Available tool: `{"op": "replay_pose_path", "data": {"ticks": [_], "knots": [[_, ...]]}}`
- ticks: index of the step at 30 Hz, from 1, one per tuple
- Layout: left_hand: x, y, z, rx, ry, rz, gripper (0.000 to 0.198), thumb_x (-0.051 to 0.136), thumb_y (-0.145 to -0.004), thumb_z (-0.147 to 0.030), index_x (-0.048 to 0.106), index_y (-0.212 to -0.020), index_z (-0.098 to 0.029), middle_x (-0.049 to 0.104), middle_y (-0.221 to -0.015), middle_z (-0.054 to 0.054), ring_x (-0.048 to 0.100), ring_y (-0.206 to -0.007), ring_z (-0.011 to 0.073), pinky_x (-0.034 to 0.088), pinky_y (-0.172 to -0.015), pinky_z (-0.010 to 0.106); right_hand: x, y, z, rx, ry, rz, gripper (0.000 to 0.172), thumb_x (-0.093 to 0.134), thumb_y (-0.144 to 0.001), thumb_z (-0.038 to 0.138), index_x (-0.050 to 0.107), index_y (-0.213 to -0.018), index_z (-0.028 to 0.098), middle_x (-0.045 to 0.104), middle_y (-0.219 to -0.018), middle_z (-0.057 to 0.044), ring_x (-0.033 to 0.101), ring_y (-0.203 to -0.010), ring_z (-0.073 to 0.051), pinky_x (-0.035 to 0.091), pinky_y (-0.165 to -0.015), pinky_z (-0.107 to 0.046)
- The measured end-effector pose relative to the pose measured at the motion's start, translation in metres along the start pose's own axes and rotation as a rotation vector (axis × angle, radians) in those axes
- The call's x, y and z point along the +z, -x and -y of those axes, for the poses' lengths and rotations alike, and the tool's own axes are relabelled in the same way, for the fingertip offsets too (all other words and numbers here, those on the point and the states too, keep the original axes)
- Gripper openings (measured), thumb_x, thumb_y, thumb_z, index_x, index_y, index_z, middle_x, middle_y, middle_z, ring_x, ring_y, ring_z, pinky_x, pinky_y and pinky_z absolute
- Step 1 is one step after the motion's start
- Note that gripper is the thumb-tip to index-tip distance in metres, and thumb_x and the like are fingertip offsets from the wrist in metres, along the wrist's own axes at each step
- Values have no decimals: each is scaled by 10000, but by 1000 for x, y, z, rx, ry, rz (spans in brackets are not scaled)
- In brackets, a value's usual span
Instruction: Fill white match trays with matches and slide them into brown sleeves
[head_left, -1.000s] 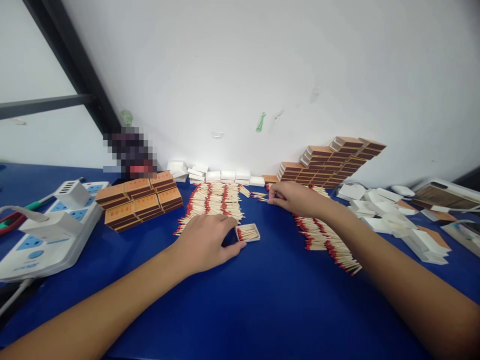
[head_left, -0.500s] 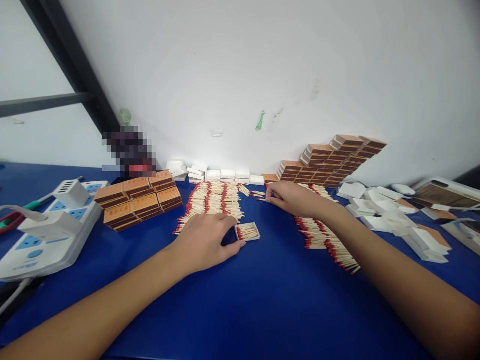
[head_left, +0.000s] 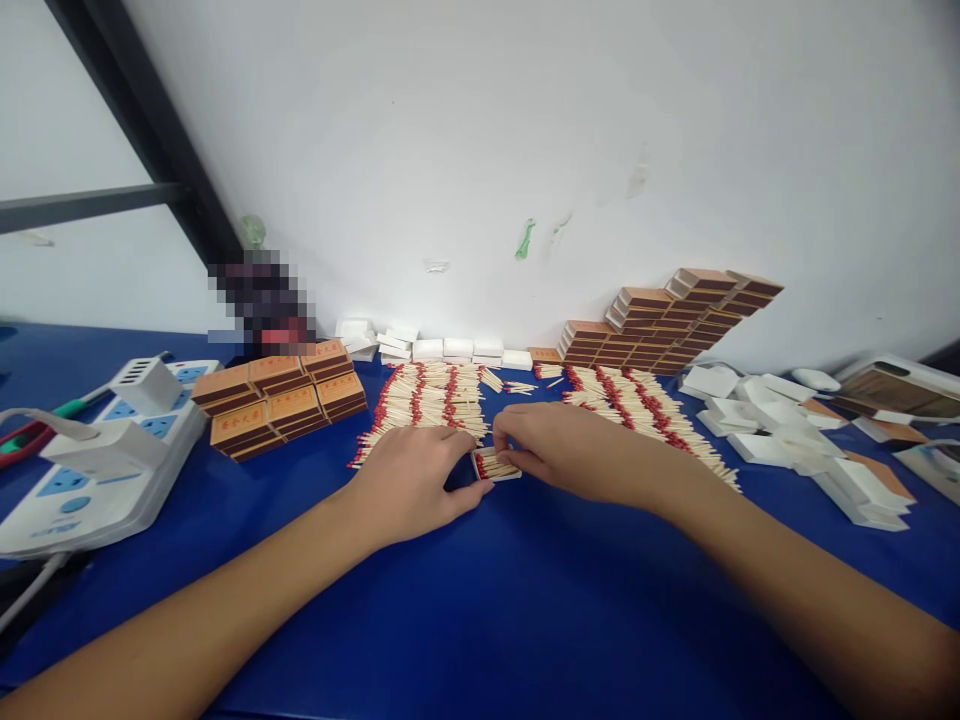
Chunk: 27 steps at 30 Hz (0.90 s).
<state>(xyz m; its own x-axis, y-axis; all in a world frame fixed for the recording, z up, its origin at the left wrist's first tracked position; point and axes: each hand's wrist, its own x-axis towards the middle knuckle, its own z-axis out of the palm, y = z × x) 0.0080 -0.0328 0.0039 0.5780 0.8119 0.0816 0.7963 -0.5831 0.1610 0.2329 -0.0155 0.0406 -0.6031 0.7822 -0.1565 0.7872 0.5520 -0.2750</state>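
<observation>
A small white matchbox tray [head_left: 514, 476] with red-headed matches [head_left: 491, 465] in it lies on the blue table. My left hand [head_left: 411, 482] grips its left end, thumb at the near side and fingers at the far side. Over the tray's right part, my right hand [head_left: 559, 448] has its fingertips pinched together on matches, mostly hidden by the fingers. Behind the tray, loose matches [head_left: 519, 388] lie between a wide bed of matches [head_left: 431, 395] on the left and another bed of matches [head_left: 637, 400] on the right, partly covered by my right hand.
Closed matchboxes [head_left: 281, 405] are stacked at left beside a white power strip [head_left: 142, 470]. A stepped stack of matchboxes [head_left: 660, 325] leans by the wall. White trays [head_left: 457, 350] line the wall's foot; more white trays [head_left: 780, 420] lie heaped at right.
My right hand has moved from the loose matches at the back, nearer and to the left, to the tray. My left hand keeps its hold on the tray.
</observation>
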Motion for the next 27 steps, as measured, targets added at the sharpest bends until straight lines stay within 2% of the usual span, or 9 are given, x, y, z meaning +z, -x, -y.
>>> {"op": "replay_pose_path", "data": {"ticks": [4,7,9,11,14,21,27], "knots": [[2,0,2,11,15,-25,393,614,-990,-529,747,-1199,-224,803,-1075,69,759,-973,298,553,-733,383,-1,-9,-15,-42,-43,-42,138,557,-1020,242,685,-972,224,731,-983,-47,631,-844,-193,402,-696,-294],[3,0,2,6,26,-44,409,621,-986,-531,738,-1240,-233,804,-1129,63,761,-1017,303,563,-759,390,-3,-19,-38,52,4,-167,142,578,-1015,258,695,-949,214,712,-904,-53,614,-810,-200,392,-676,-301],[4,0,3,3,28,-43,417,622,-986,-531,735,-1251,-231,804,-1142,64,762,-1022,305,568,-767,396,-2,-24,-54,130,65,-259,131,590,-1005,240,713,-1019,196,712,-935,-74,618,-824,-212,398,-694,-312],[4,0,2,4,28,-40,419,619,-988,-536,738,-1246,-228,805,-1130,65,764,-1011,305,568,-760,398,0,-28,-69,165,92,-282,145,598,-1004,246,719,-1053,185,714,-958,-88,626,-834,-221,404,-704,-320],[3,0,2,4,19,-40,412,612,-990,-540,745,-1226,-230,804,-1106,64,764,-1008,306,564,-749,399,5,-30,-84,163,79,-282,141,592,-1008,253,718,-1005,191,712,-928,-78,628,-816,-218,404,-692,-320],[4,0,2,-4,20,-30,425,616,-986,-547,737,-1250,-237,801,-1119,62,760,-1006,301,560,-744,394,11,-33,-92,115,78,-349,109,605,-1001,239,707,-1018,205,700,-908,-63,613,-797,-208,396,-689,-310],[3,-1,2,-3,15,-42,413,616,-986,-543,744,-1227,-233,804,-1101,62,760,-994,298,551,-730,378,14,-34,-95,130,96,-333,142,568,-998,243,679,-928,191,698,-913,-82,622,-810,-208,415,-697,-310]]}}
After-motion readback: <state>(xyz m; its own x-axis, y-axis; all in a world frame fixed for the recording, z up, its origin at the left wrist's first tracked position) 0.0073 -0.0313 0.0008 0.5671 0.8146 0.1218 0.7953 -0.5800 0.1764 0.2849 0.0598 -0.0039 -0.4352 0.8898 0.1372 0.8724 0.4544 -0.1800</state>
